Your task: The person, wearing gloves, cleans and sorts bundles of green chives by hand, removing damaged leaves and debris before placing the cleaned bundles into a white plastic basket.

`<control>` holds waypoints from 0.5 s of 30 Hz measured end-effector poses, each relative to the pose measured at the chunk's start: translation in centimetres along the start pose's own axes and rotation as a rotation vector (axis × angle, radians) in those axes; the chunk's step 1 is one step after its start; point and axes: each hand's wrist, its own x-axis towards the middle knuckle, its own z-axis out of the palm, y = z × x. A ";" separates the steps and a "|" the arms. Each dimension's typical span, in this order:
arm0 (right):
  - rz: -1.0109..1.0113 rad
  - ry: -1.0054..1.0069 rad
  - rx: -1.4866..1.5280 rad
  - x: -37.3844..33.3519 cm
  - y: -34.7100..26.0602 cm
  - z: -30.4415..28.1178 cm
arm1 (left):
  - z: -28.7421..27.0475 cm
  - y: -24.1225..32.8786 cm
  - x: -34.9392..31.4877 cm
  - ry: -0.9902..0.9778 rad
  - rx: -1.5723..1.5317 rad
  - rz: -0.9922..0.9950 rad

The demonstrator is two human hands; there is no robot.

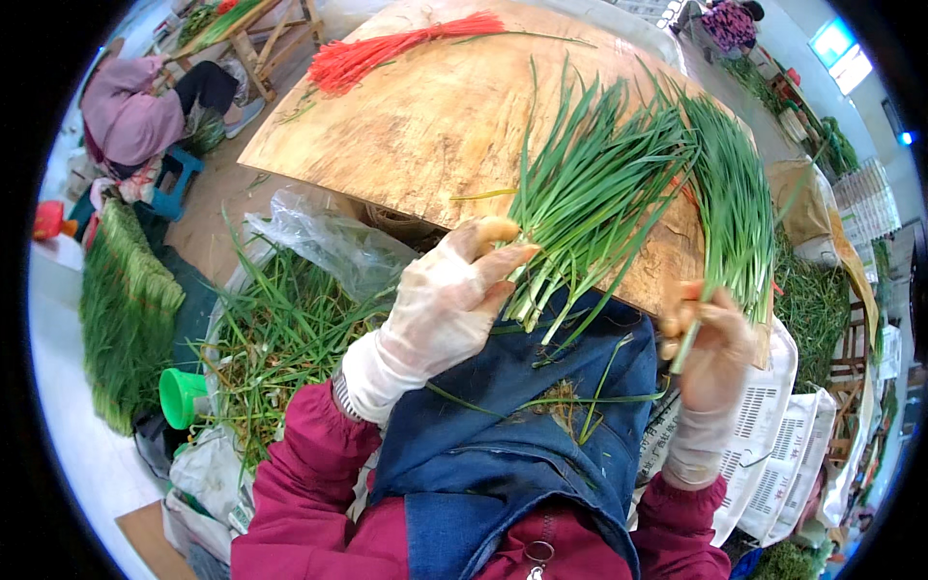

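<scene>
A loose pile of garlic chives [599, 184] lies on the wooden board, its pale stalk ends hanging over the near edge. My left hand [440, 295], in a thin whitish glove, has its fingers bent in on the stalk ends at the pile's left side. Between the fingers of my gloved right hand [710, 348] is a chive stalk [687, 346], pointing downward. Just beyond that hand, a second, neater row of chives [735, 208] lies along the board's right edge. Loose leaves and brownish scraps [565, 401] rest on my blue apron [483, 425].
Red ties [396, 53] lie at the wooden board's [387, 135] far side. Left of my lap is a heap of loose leaves [280, 338] with clear plastic, near a green cup [182, 398]. White printed sacks [773, 435] stand at right. A person [135, 111] sits at far left.
</scene>
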 end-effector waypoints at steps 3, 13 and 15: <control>0.263 0.065 0.071 1.0 4.6 -1.8 | 0.9 -0.1 2.3 -0.254 0.213 0.043; 0.221 0.018 0.028 1.5 3.6 0.1 | 1.6 -3.1 3.5 -0.117 0.137 0.198; 0.226 0.004 0.000 2.2 3.2 1.5 | 0.9 -3.9 3.7 0.036 -0.310 -0.009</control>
